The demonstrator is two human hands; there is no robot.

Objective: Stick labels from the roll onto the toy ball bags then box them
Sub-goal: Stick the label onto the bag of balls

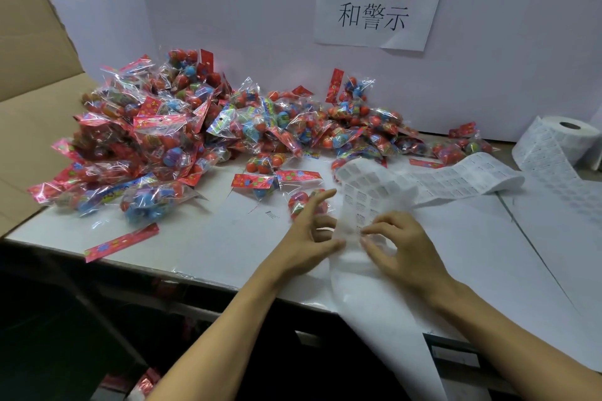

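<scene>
White tabletop (202, 238) is carrying a heap of toy ball bags (182, 133) at the back, the label roll (566, 140) standing far right. Its strip (368, 205) is trailing to the front edge — left hand (306, 238) pinching one side, right hand (397, 241) curling fingertips onto the labels.

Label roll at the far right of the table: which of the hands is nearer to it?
Right. The right hand pinches the label strip running from the label roll, well short of it. The left hand holds the strip's other edge, farther away.
</scene>
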